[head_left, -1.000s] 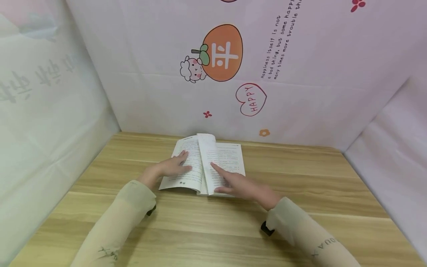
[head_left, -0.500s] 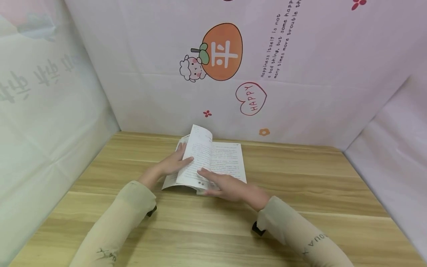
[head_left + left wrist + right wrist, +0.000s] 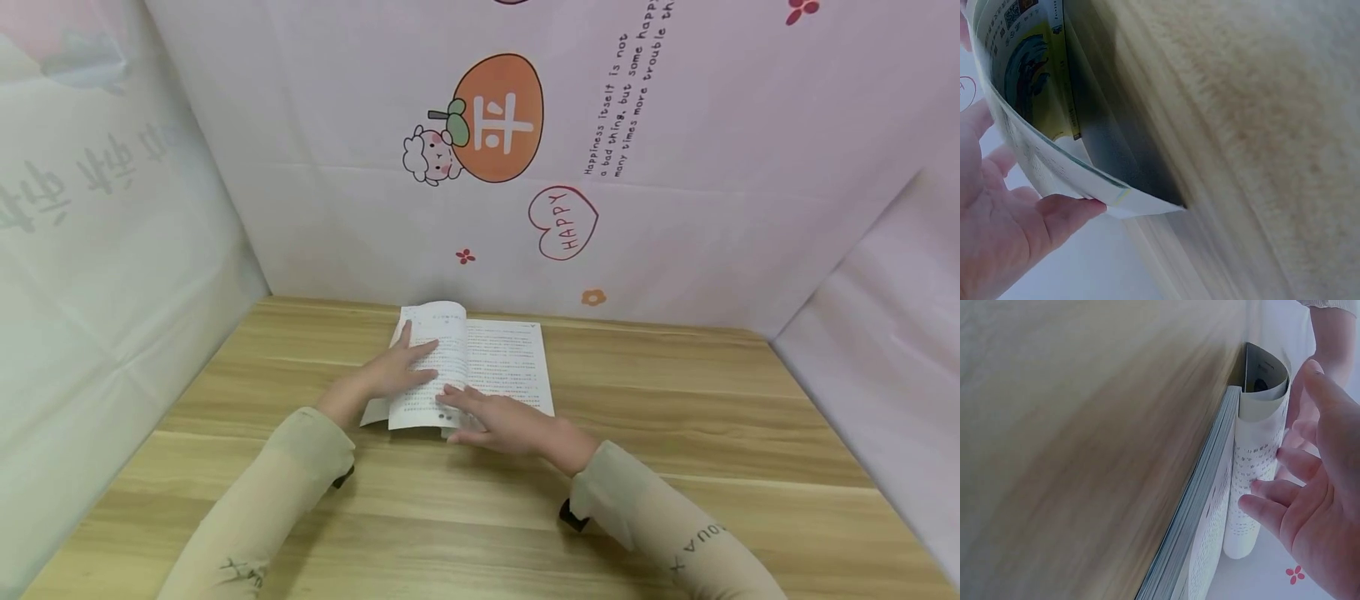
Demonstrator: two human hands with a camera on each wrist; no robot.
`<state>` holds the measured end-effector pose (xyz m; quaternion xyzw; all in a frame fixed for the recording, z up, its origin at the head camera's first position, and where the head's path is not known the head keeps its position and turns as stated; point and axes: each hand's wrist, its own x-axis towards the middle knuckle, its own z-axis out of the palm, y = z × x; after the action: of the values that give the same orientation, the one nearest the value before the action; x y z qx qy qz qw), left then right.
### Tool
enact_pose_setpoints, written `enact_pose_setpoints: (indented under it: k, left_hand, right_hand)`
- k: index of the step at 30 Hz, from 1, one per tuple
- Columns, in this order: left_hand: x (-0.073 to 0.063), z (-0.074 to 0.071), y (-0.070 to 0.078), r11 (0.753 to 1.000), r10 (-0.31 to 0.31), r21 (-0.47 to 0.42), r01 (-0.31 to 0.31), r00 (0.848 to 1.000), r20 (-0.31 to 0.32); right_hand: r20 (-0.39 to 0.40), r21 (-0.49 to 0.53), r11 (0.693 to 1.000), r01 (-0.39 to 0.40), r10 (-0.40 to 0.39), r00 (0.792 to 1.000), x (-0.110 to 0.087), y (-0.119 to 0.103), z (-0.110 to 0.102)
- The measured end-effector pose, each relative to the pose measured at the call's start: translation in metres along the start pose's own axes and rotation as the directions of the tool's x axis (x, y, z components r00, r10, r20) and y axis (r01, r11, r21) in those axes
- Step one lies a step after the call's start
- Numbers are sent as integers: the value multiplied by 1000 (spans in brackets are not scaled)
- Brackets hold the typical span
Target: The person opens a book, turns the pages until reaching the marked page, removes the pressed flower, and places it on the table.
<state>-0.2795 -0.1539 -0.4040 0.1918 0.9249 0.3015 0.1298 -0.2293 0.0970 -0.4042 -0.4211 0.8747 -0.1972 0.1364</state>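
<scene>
An open paperback book (image 3: 506,358) lies on the wooden table, printed pages facing up. My left hand (image 3: 386,375) rests on its left-hand page (image 3: 442,342) with the fingers spread. In the left wrist view, the left pages (image 3: 1041,156) bow up off the table, the thumb lying along their lower edge. A yellow printed cover with a dark blue picture (image 3: 1032,75) shows beneath them. Near the spine, my right hand (image 3: 510,423) has its fingers stretched over the lower part of the left page. The right wrist view shows its fingertips right at the curved page (image 3: 1254,450), beside the thick page block (image 3: 1200,481).
The wood-grain table (image 3: 450,525) extends in front of the book and to both sides. A white printed cloth wall (image 3: 337,208) rises right behind the book's far edge. More white sheeting hangs at the left (image 3: 112,275) and right (image 3: 892,333).
A page has been turned from right to left and now lies over the left side under my left hand. My right hand has moved left towards the spine, following it.
</scene>
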Motion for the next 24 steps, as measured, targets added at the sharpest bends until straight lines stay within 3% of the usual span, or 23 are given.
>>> enact_pose_setpoints:
  k: [9, 14, 20, 24]
  left_hand:
    - [4, 0, -2, 995, 7, 99, -5, 1000, -19]
    - [5, -1, -1, 984, -40, 170, 47, 998, -42]
    - [6, 1, 0, 985, -111, 135, 105, 993, 42]
    - [4, 1, 1, 987, -116, 123, 105, 989, 89]
  right_hand:
    - [-2, 12, 998, -55, 55, 998, -9, 14, -7]
    - [-5, -57, 995, -78, 78, 997, -18, 29, -13]
    - [26, -90, 984, -156, 159, 987, -34, 47, -19]
    - [43, -67, 975, -211, 214, 976, -42, 56, -22]
